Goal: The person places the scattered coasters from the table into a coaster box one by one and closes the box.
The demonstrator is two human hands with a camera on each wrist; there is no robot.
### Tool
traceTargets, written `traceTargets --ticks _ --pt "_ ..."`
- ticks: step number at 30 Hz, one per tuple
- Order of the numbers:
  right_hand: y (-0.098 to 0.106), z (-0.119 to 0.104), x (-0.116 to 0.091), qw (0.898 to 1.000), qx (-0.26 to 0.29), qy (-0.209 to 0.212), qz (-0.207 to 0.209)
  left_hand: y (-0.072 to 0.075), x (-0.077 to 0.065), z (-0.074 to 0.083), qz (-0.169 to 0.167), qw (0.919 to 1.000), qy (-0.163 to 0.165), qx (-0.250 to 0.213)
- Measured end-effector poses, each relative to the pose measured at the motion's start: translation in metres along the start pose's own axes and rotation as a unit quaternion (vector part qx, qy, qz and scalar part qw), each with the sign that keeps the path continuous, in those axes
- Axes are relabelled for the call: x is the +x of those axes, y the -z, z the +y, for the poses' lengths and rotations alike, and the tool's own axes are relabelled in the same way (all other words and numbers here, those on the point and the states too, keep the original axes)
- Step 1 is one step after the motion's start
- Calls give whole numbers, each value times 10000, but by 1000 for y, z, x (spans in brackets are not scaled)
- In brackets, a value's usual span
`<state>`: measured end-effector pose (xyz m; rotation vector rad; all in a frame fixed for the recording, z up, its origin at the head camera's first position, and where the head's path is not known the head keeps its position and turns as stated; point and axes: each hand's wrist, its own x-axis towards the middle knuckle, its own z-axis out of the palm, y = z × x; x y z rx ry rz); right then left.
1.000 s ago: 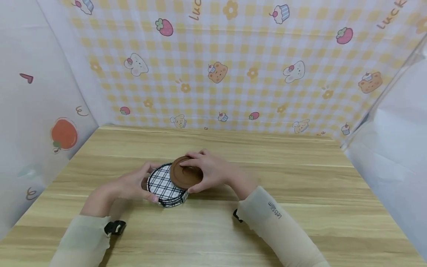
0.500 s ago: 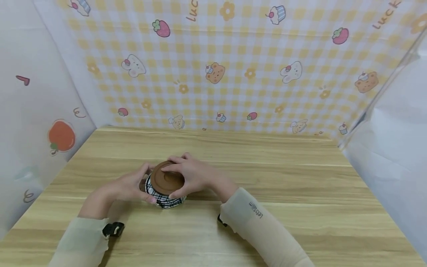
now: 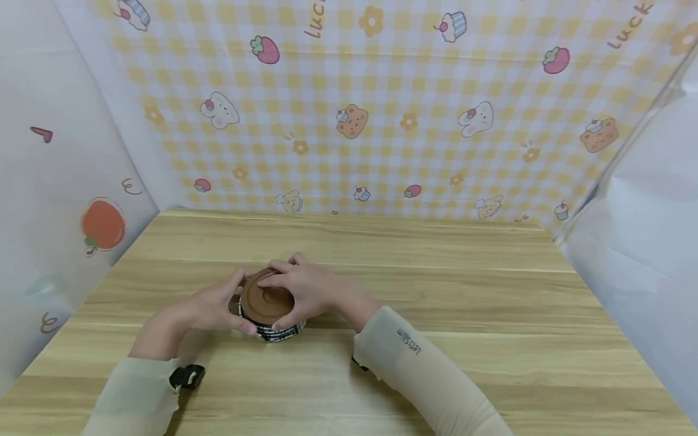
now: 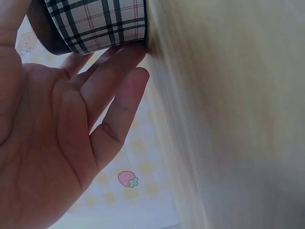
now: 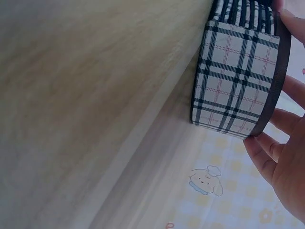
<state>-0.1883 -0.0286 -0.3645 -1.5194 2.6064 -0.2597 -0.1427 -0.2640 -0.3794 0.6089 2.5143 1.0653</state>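
A round brown coaster lies flat over the top of a plaid coaster holder that stands on the table. My right hand grips the coaster by its rim, thumb on the near side and fingers at the far side. Around the holder's left side curve the thumb and fingers of my left hand. In the right wrist view, the coaster's dark edge sticks out slightly past the holder, and several stacked plaid coasters show through its side opening. The left wrist view shows the holder's plaid wall beside my fingers.
The wood-grain table reaches back to a yellow checked cloth with cartoon prints. White sheets hang at the left and right. Black straps show at my sleeves.
My right hand has moved left with the brown coaster, from half over the holder to covering its top. My left hand has stayed at the holder.
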Motion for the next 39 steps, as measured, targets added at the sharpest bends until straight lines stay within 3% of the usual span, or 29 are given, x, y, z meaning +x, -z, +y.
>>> traceTargets --ticks 15,27,33,36,39 --pt "-2 0 -1 9999 -109 22 -20 -1 0 0 39 9996 9 276" --pt "-2 9 -11 9964 797 -223 -207 5 1 1 -62 9998 -41 199" --pt "1 36 -45 9935 985 -575 48 4 -5 -5 83 9998 -47 187" --pt "4 58 -79 9910 985 -845 318 4 -11 -6 163 9989 -34 430" --pt "8 80 -127 9880 822 -1143 642 5 -18 -5 298 9965 -19 778"
